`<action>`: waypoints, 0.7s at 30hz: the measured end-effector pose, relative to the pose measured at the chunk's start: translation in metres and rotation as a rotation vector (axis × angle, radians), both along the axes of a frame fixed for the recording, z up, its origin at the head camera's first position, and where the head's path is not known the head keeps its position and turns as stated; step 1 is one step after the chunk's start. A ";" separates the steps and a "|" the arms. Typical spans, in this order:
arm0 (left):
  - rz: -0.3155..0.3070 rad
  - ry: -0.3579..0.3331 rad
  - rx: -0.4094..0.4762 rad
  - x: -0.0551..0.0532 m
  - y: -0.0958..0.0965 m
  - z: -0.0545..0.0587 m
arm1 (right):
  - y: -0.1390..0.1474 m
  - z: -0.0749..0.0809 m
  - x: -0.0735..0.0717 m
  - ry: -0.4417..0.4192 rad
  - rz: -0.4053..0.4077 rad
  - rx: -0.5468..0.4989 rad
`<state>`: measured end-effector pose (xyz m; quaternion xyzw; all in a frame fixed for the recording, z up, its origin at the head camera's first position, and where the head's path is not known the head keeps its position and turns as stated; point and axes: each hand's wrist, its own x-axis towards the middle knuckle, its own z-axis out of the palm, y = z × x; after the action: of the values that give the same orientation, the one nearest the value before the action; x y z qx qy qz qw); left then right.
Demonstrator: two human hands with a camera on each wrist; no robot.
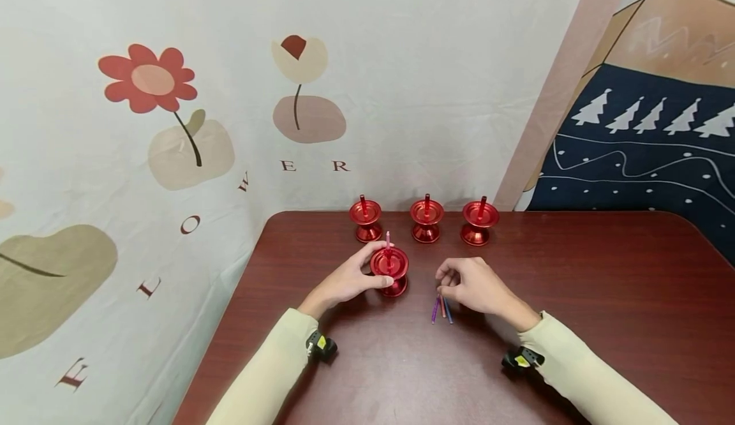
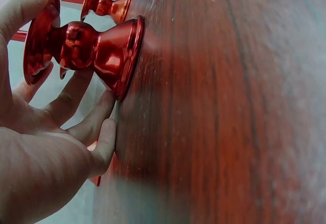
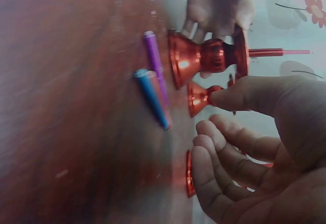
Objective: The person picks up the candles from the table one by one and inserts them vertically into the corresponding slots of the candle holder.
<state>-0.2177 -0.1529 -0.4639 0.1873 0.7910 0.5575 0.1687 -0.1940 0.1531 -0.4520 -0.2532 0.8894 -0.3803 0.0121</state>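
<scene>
Flower-print cloth [image 1: 402,61] hung behind a dark red table [image 1: 379,374]. On it, upright, stood a red holder [image 1: 397,268] with a pink candle [image 1: 388,240] rising from its stem — the left hand [image 1: 353,278] gripped its dish between thumb and fingers. Just right of it lay a purple candle [image 1: 435,311], an orange one [image 1: 443,307] and a blue one [image 1: 448,311], close together beside the right hand [image 1: 471,283] — fingers loosely bent, thumb apart from their tips. Three more holders [image 1: 426,228] stood along the far edge.
</scene>
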 end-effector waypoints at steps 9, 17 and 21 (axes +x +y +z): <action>0.019 0.000 -0.012 -0.001 0.010 0.001 | 0.015 -0.027 0.002 -0.012 -0.026 0.063; 0.021 0.038 -0.027 -0.002 0.022 0.003 | 0.016 -0.020 0.012 -0.016 0.003 0.081; 0.035 0.067 -0.066 -0.005 0.028 0.003 | 0.013 -0.012 0.016 -0.027 0.007 0.101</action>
<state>-0.2223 -0.1251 -0.4613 0.1865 0.8174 0.5271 0.1384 -0.1778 0.1665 -0.4641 -0.2504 0.9064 -0.3381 0.0383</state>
